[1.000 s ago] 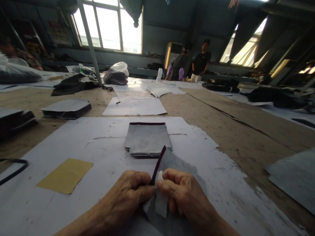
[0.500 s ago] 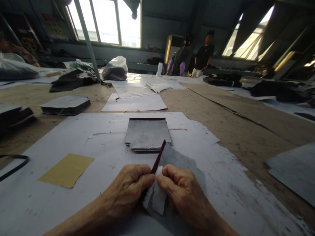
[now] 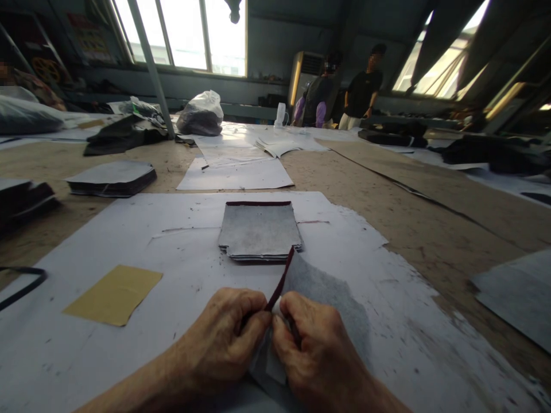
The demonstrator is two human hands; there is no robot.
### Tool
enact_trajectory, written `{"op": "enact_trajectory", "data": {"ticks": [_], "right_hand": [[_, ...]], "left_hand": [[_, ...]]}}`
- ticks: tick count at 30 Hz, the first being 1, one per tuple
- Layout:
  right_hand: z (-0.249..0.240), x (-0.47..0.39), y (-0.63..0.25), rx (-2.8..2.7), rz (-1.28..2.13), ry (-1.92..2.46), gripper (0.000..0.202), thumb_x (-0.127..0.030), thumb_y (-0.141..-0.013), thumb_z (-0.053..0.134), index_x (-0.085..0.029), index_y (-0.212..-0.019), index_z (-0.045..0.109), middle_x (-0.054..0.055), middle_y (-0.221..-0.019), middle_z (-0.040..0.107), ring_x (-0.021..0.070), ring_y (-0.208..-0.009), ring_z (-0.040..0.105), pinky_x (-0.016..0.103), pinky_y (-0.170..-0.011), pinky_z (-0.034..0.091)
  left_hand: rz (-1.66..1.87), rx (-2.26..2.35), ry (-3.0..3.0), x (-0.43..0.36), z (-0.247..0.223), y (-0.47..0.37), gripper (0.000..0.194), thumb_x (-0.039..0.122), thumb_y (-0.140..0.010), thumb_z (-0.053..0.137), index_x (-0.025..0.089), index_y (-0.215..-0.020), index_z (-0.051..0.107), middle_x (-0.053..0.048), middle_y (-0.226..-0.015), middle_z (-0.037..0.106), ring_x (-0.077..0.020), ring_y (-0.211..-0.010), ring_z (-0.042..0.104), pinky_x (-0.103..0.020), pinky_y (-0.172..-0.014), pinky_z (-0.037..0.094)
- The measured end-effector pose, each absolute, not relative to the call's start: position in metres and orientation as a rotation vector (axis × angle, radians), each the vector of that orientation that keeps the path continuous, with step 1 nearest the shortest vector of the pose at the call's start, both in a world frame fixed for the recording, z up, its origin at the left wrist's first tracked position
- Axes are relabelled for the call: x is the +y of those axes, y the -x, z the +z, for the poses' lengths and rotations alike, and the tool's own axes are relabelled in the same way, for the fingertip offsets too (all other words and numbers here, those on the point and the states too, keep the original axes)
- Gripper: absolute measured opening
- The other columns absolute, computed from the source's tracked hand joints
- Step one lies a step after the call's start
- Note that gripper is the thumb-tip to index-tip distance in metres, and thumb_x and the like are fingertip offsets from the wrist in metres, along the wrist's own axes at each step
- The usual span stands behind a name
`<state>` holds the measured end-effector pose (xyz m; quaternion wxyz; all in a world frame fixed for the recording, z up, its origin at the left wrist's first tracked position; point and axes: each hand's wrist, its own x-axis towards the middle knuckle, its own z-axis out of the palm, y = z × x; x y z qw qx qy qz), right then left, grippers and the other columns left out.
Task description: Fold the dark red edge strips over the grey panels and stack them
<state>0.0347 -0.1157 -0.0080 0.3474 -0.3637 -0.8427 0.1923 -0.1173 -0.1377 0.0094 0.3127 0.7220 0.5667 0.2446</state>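
A grey fabric piece (image 3: 329, 287) with a dark red edge strip lies tilted near the table's front. My left hand (image 3: 232, 332) pinches its dark red edge between thumb and fingers. Close beside it on the right, my right hand (image 3: 312, 344) is closed on a white strip (image 3: 275, 364) lying along the fabric's inner side; its fingers partly hide the strip. Just beyond both hands sits a neat stack of grey pieces (image 3: 260, 229) with a dark red far edge.
White paper (image 3: 185, 258) covers the table under the work. A yellow paper (image 3: 115, 293) and black loop (image 3: 26, 289) lie left. Another grey stack (image 3: 112, 176) stands back left, a grey sheet (image 3: 520, 292) right. Two people (image 3: 364, 92) stand beyond the table.
My right hand has turned over the white strip, covering more of it. The fabric's upper part has shifted slightly right. The camera view has moved a little.
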Motion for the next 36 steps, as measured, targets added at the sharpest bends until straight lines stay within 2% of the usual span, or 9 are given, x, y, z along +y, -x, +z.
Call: {"op": "enact_trajectory", "data": {"ticks": [4,7,10,14,16,21,24,30,36], "right_hand": [[-0.009,-0.115,-0.040,-2.178,0.507,0.984,0.019,-0.013,-0.078,0.037,-0.020,-0.061,0.033,-0.002,-0.055,0.042,0.0090,-0.047,0.040,0.022,-0.047,0.029],[-0.002,-0.114,-0.043,-2.152,0.670,1.063,0.021,-0.014,-0.077,0.040,-0.020,-0.058,0.032,-0.004,-0.050,0.038,0.0075,-0.044,0.037,0.021,-0.044,0.027],[0.007,-0.114,-0.045,-2.111,0.873,1.136,0.020,-0.016,-0.075,0.040,-0.020,-0.056,0.034,-0.005,-0.048,0.034,0.0070,-0.043,0.034,0.021,-0.043,0.026],[0.013,-0.113,-0.044,-1.939,1.241,1.308,0.020,-0.030,-0.078,0.042,-0.018,-0.062,0.047,-0.006,-0.046,0.037,0.0074,-0.041,0.037,0.020,-0.040,0.026],[0.014,-0.111,-0.042,-1.854,1.297,1.415,0.021,-0.033,-0.077,0.044,-0.018,-0.063,0.050,-0.006,-0.045,0.038,0.0072,-0.039,0.036,0.019,-0.038,0.025],[0.013,-0.111,-0.039,-1.831,1.221,1.426,0.019,-0.026,-0.075,0.046,-0.017,-0.057,0.048,-0.006,-0.044,0.035,0.0056,-0.039,0.030,0.018,-0.036,0.023],[0.011,-0.113,-0.039,-1.873,1.162,1.317,0.020,-0.025,-0.076,0.046,-0.017,-0.057,0.047,-0.006,-0.045,0.036,0.0052,-0.040,0.032,0.017,-0.038,0.024],[0.011,-0.117,-0.037,-1.946,1.097,1.235,0.023,-0.028,-0.078,0.047,-0.018,-0.058,0.046,-0.006,-0.045,0.036,0.0055,-0.040,0.033,0.017,-0.038,0.026],[0.005,-0.115,-0.035,-2.086,0.851,1.136,0.023,-0.019,-0.079,0.043,-0.018,-0.057,0.044,-0.005,-0.046,0.040,0.0067,-0.041,0.037,0.018,-0.041,0.028]], "left_hand": [[0.648,1.485,-1.829,-0.137,0.011,0.119,0.027,0.027,-0.080,0.037,0.017,-0.055,0.033,0.004,-0.051,0.031,-0.0087,-0.049,0.034,-0.021,-0.046,0.024],[0.663,1.465,-1.729,-0.135,0.011,0.119,0.030,0.029,-0.080,0.039,0.017,-0.054,0.032,0.005,-0.050,0.023,-0.0078,-0.047,0.028,-0.021,-0.044,0.023],[0.651,1.446,-1.669,-0.134,0.011,0.119,0.031,0.031,-0.080,0.041,0.017,-0.054,0.034,0.006,-0.050,0.022,-0.0075,-0.047,0.026,-0.021,-0.043,0.022],[0.640,1.440,-1.672,-0.134,0.010,0.119,0.032,0.031,-0.080,0.042,0.017,-0.053,0.034,0.006,-0.050,0.023,-0.0076,-0.048,0.026,-0.021,-0.044,0.023],[0.644,1.407,-1.640,-0.134,0.009,0.120,0.032,0.032,-0.080,0.043,0.016,-0.054,0.035,0.006,-0.051,0.024,-0.0076,-0.048,0.026,-0.021,-0.044,0.023],[0.758,1.157,-1.316,-0.133,0.006,0.121,0.037,0.043,-0.083,0.041,0.017,-0.057,0.034,0.006,-0.051,0.028,-0.0073,-0.046,0.026,-0.020,-0.041,0.021],[0.777,1.189,-1.288,-0.133,0.005,0.120,0.040,0.047,-0.083,0.040,0.017,-0.057,0.034,0.006,-0.050,0.027,-0.0071,-0.045,0.026,-0.020,-0.040,0.020],[0.711,1.403,-1.558,-0.132,0.005,0.117,0.035,0.037,-0.085,0.040,0.016,-0.057,0.037,0.005,-0.052,0.028,-0.0076,-0.049,0.028,-0.019,-0.045,0.024],[0.716,1.437,-1.822,-0.137,0.007,0.116,0.032,0.030,-0.086,0.035,0.017,-0.056,0.037,0.004,-0.053,0.037,-0.0096,-0.052,0.038,-0.021,-0.054,0.030]]}}
